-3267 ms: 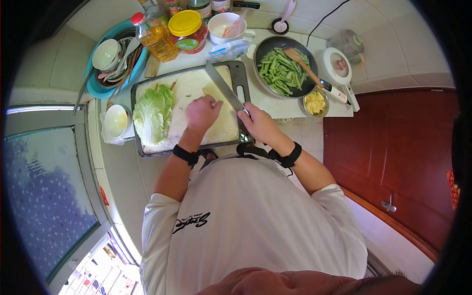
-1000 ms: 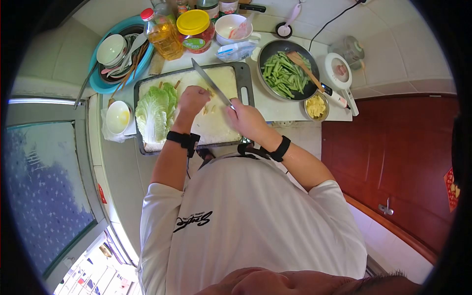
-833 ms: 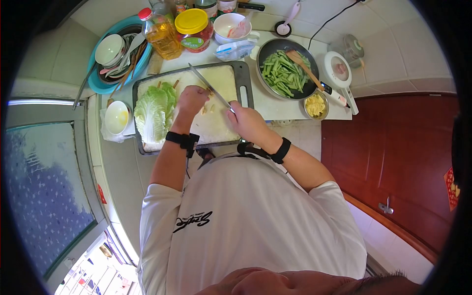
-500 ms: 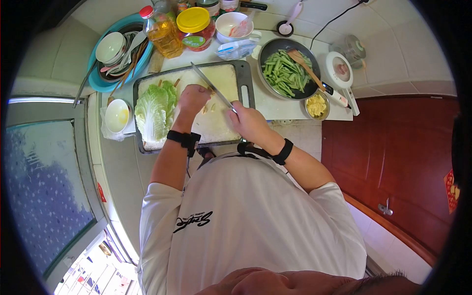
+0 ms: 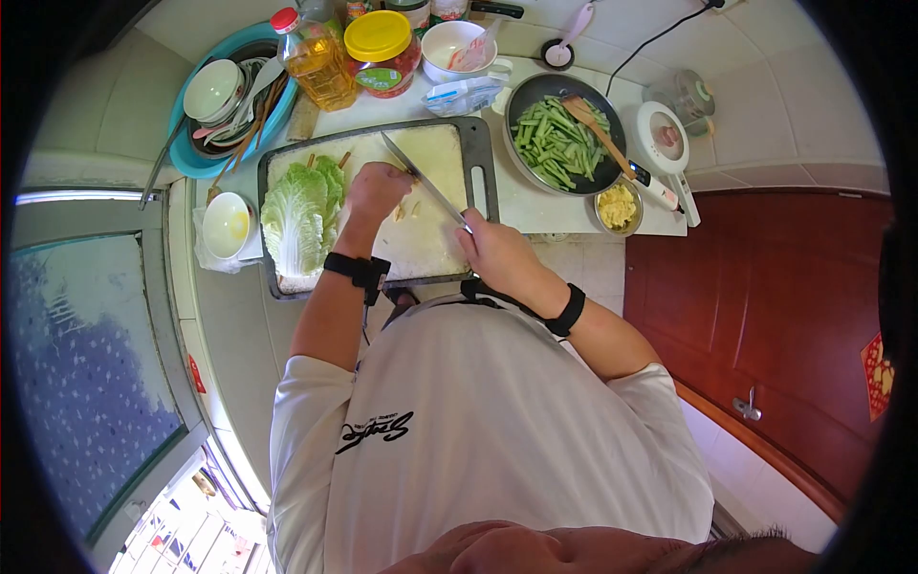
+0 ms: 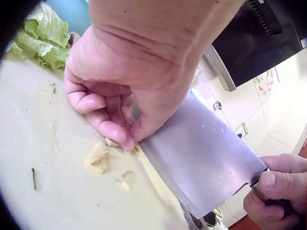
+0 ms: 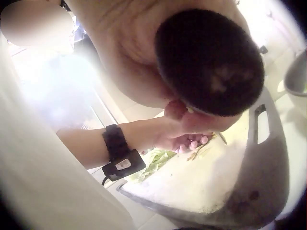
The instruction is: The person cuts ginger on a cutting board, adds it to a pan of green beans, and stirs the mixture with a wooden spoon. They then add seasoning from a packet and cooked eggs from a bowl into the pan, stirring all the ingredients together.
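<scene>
A: What did the right hand (image 5: 505, 251) have?
B: A broad-bladed cleaver (image 6: 201, 153). Its fingers were curled round the handle, with the thumb against the blade end.
A: And the left hand (image 5: 378, 188)?
B: Narrow: the thumb and fingertips pinched a small pale piece (image 6: 136, 148) low over the cutting board (image 5: 440, 251). The cleaver's blade lay just beside those fingertips; whether it touched them, I couldn't tell.
A: Was anything else near the fingers?
B: A few pale yellow slices (image 6: 99, 158) lay flat on the board, just beside the left hand.
A: So the cleaver was over the board?
B: Yes, slanting across it, its tip pointing to the far side. Napa cabbage leaves (image 5: 301, 215) lay on the board too, on the person's left.
A: What stood around the board?
B: To the right was a frying pan (image 5: 604, 174) of cut green beans (image 5: 550, 143), with a wooden spatula (image 5: 598, 129) in it. Behind the board stood an oil bottle (image 5: 320, 75) and a yellow-lidded jar (image 5: 382, 81). A white bowl (image 5: 228, 247) sat just beside the board's left edge.
</scene>
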Tool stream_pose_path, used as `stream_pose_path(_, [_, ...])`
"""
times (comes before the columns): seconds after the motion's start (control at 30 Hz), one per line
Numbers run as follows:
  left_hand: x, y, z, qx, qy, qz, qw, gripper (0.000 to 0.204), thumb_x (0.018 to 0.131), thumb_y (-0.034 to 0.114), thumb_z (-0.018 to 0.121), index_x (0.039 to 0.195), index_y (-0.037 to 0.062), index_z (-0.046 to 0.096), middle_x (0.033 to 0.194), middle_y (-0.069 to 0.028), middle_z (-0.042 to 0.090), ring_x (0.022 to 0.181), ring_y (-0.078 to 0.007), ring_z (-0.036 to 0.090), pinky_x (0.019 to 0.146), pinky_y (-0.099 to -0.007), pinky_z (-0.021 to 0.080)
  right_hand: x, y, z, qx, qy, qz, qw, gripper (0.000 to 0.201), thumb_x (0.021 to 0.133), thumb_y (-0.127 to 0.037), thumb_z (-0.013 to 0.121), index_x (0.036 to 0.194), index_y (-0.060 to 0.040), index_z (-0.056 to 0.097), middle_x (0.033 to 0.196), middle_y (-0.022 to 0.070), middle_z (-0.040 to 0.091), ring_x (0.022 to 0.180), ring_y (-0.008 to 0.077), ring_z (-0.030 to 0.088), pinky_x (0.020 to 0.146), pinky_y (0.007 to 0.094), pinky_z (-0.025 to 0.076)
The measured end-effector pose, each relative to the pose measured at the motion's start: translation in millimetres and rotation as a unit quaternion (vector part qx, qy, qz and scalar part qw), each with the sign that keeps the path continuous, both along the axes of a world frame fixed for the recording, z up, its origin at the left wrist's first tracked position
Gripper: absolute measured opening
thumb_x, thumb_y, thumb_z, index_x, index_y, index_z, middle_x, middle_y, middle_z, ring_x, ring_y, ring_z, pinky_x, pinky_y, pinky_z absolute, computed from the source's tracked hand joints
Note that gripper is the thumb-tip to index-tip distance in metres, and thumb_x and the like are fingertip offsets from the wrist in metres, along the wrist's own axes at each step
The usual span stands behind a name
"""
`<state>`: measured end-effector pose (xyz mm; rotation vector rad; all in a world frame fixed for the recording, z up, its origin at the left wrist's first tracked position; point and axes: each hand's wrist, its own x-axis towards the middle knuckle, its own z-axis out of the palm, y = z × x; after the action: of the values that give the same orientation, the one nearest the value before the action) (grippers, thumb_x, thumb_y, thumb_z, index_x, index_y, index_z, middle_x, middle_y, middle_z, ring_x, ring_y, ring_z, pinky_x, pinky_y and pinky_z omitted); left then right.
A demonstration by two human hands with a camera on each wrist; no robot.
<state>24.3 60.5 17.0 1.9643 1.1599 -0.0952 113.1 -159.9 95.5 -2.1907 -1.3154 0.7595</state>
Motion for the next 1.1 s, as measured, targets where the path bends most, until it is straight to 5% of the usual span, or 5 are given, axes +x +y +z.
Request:
stream_pose_path(0.5, [3.2,11.3,0.1,-0.029,-0.001,-0.054,0.998,0.024,0.076,0.03,0.063,0.075,0.0085,0.074,0.07,-0.0079,0.071,0.071,-0.0213,0.07,0.07,-0.0339,0.054,4.8,35.6,-25.3,0.015,0.001,0.018,1.0,0.023,0.098,-0.022,0.046,0.102,0.0008,0.045,0.072,0.0266,0.062,0.07,0.0469,0.061,0.065,0.0562,0.046])
stream_pose_path(0.67, [-2.7,12.9,-27.8,-0.111,-0.108,0.031,0.987,0.028,0.082,0.032,0.06,0.076,0.009,0.075,0.07,-0.0061,0.071,0.07,-0.0188,0.069,0.07,-0.0328,0.053,6.4,30.4,-29.1,0.018,0.017,0.017,1.0,0.025,0.098,-0.024,0.046,0.103,0.0005,0.045,0.073,0.0271,0.062,0.071,0.0473,0.061,0.066,0.0563,0.046])
stream_pose_path(0.87, [-1.6,-0.7,4.8,-0.021,-0.026,0.005,0.999,0.027,0.084,0.033,0.062,0.078,0.0097,0.075,0.07,-0.0045,0.071,0.068,-0.0183,0.069,0.069,-0.0315,0.052,3.4,10.2,-20.1,-0.002,0.017,0.003,1.0,0.024,0.098,-0.023,0.048,0.101,-0.0004,0.043,0.069,0.0273,0.06,0.069,0.0487,0.059,0.062,0.0559,0.045])
stream_pose_path(1.1, [1.8,14.0,-27.9,-0.069,-0.07,-0.001,0.995,0.025,0.082,0.03,0.063,0.076,0.0092,0.075,0.068,-0.005,0.071,0.067,-0.0184,0.069,0.069,-0.0318,0.053,2.8,10.6,-14.9,-0.029,0.029,0.004,0.999,0.024,0.099,-0.023,0.047,0.104,0.0007,0.044,0.07,0.0284,0.06,0.069,0.0486,0.06,0.062,0.0552,0.045])
